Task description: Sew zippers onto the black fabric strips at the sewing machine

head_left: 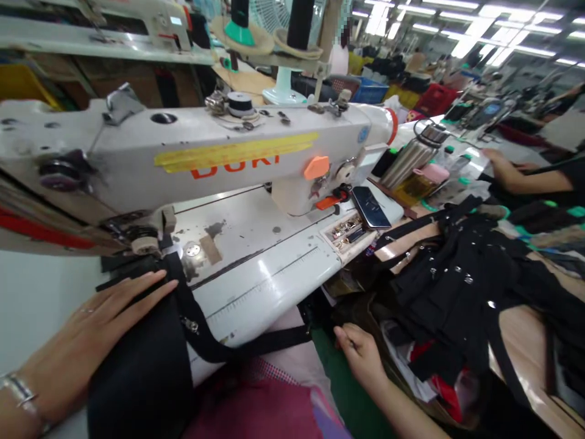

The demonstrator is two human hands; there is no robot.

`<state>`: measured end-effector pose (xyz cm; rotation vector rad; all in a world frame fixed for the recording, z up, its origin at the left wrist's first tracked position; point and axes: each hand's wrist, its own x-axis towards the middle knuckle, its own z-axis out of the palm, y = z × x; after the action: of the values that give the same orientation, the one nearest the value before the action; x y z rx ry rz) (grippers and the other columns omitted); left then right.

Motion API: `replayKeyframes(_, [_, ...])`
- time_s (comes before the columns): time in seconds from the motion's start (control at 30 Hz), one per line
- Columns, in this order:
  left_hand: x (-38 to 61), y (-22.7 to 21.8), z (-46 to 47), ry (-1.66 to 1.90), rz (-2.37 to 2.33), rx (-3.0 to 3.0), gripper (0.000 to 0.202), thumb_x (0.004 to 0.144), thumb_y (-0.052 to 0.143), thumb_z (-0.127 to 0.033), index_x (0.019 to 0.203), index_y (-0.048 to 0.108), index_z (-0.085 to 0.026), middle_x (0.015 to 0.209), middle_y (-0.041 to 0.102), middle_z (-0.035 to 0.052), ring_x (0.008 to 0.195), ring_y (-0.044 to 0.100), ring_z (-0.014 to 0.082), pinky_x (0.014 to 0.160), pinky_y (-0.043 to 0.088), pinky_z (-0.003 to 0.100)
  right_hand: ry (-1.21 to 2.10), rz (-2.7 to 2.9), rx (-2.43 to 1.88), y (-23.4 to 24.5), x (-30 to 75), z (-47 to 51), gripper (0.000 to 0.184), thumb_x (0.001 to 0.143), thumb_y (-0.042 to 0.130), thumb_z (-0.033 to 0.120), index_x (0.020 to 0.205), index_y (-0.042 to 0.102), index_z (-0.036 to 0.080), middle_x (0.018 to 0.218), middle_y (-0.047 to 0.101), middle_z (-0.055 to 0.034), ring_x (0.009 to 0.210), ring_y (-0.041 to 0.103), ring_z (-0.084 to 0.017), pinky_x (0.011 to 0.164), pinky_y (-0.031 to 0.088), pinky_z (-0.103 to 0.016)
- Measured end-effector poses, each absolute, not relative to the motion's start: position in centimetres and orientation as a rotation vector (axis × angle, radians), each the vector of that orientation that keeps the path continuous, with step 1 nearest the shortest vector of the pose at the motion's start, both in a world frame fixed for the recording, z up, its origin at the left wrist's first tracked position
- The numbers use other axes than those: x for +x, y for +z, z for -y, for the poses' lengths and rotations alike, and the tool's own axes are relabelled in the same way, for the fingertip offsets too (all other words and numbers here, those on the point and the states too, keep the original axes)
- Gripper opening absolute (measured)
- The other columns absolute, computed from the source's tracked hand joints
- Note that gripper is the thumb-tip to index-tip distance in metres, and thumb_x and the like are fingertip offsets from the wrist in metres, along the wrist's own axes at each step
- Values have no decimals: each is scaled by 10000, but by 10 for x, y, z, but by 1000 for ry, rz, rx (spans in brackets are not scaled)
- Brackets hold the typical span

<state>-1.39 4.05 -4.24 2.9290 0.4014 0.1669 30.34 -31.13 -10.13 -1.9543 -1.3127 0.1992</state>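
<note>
My left hand (98,326) lies flat with fingers stretched out on a black fabric piece (146,360), left of the needle area of the white sewing machine (219,149). A black strap (208,332) with a metal snap runs from under the presser foot, down over the table edge and across to the right. Below the table's front edge is my right hand (361,356), its fingers curled closed beside dark cloth. Whatever is in those fingers, if anything, is hidden.
A phone (370,206) and a small parts tray (347,235) sit at the table's right end. Behind them stand a steel bottle (411,158) and a pink-lidded jar (418,183). Black straps with snaps (461,268) are heaped at right. A co-worker's arm (530,177) shows beyond.
</note>
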Motion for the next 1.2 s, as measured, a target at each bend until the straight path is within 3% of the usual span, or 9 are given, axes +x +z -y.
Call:
replayKeyframes(0.1, [-6,-29,-27,81,-582,2990,690,805,407,-211,1461,245,-351,1525,241,-16,1334,339,313,1085,317,537,274,1392,-1820,-78,304,289,305,944,435,262,651,498,205,583,451,15,532,463,-138,502,368,-275])
replayKeyframes(0.2, [2,-16,-13,86,-633,2962,690,799,435,-159,1456,279,-299,1521,249,7,1360,304,272,1136,255,477,355,1659,-1521,-40,296,227,101,899,514,223,846,598,210,744,573,-16,692,541,-162,645,450,-311])
replayKeyframes(0.3, [7,-10,-9,90,-589,2942,716,792,503,-159,1460,266,-260,1519,250,41,1381,265,251,1160,202,458,314,1965,-1312,-10,281,144,226,903,487,169,1090,602,222,1025,630,-48,947,568,-183,832,479,-347])
replayKeyframes(0.43, [5,-8,-12,80,-549,2907,757,778,568,-200,1463,248,-241,1516,245,73,1393,236,251,1164,178,459,237,2331,-1271,-1,258,55,393,880,481,150,1259,537,233,1291,558,-49,1174,507,-208,978,440,-396])
replayKeyframes(0.63, [-1,-8,-12,77,-444,2862,753,809,556,-238,1473,200,-251,1518,255,72,1401,225,230,1165,181,436,233,2387,-1267,-17,254,28,371,898,525,259,1269,539,260,1343,527,-37,1231,479,-224,994,439,-427])
replayKeyframes(0.8, [-2,-10,-10,100,-466,2894,756,779,577,-226,1457,243,-233,1551,128,95,1426,135,262,1171,143,454,236,2401,-1306,-16,255,36,386,882,541,271,1268,531,287,1361,509,-6,1234,476,-217,982,455,-426])
replayKeyframes(0.97, [1,-11,-13,76,-556,2899,702,849,491,-191,1473,173,-225,1530,224,66,1421,168,192,1175,141,392,242,2425,-1358,-13,253,34,436,838,593,263,1270,530,278,1366,504,0,1238,468,-225,1000,442,-426])
replayKeyframes(1.2, [2,-14,-14,52,-609,2915,685,854,511,-187,1464,217,-291,1537,216,29,1415,179,215,1165,136,417,246,2419,-1374,-16,254,34,422,852,584,291,1271,529,288,1371,498,4,1237,467,-229,995,446,-434])
